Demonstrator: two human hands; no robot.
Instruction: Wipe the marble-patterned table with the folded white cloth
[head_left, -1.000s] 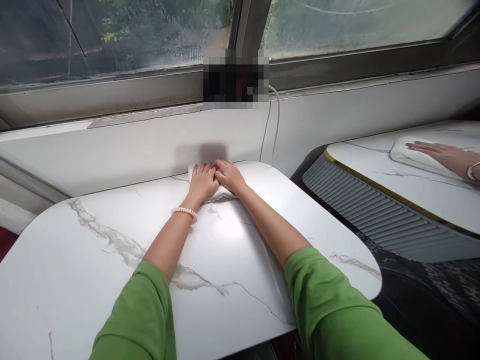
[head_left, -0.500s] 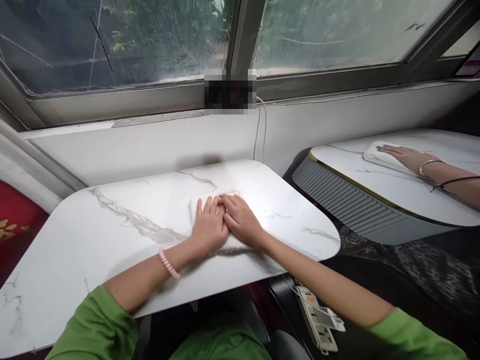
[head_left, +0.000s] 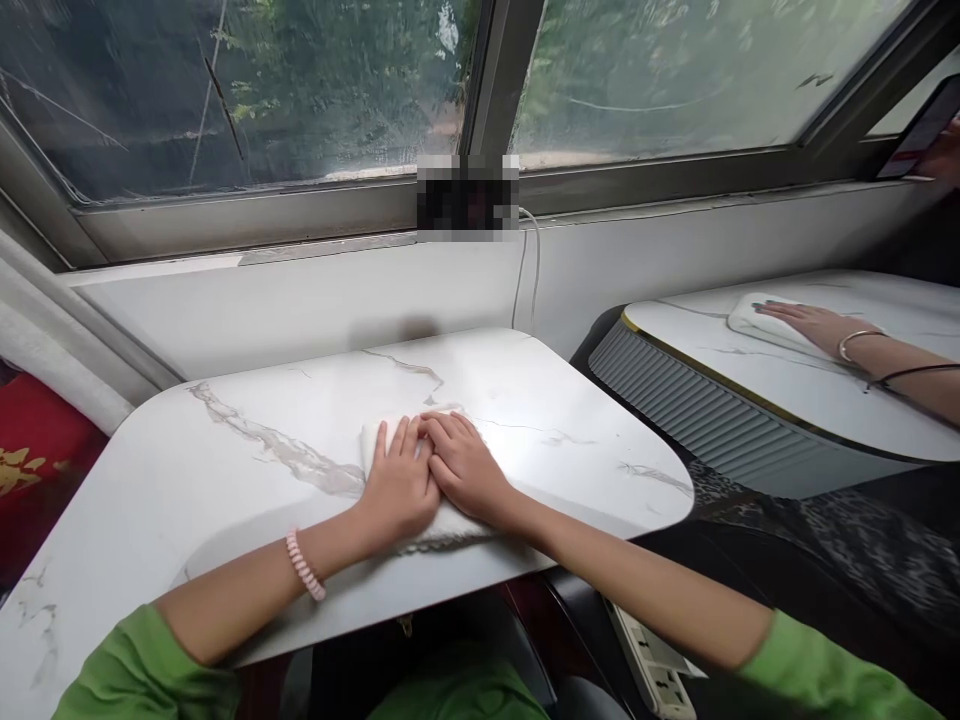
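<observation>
My left hand [head_left: 399, 482] and my right hand [head_left: 466, 466] lie flat, side by side, on a folded white cloth [head_left: 442, 528] near the front edge of a white marble-patterned table [head_left: 225, 470]. Both palms press down on the cloth and the fingers touch in the middle. A pink bead bracelet [head_left: 304, 566] sits on my left wrist. Green sleeves cover both upper arms. Most of the cloth is hidden under the hands.
Behind the table runs a white wall ledge and a window; a white cable [head_left: 525, 262] hangs down it. At right, another person's hand [head_left: 806, 322] rests on a white cloth [head_left: 750, 315] on a second marble table [head_left: 787, 380]. A power strip [head_left: 652, 665] lies below.
My two hands have drawn the cloth from the table's far edge back toward the near edge. The camera view has risen and pulled back. The other person's hand stays on its cloth.
</observation>
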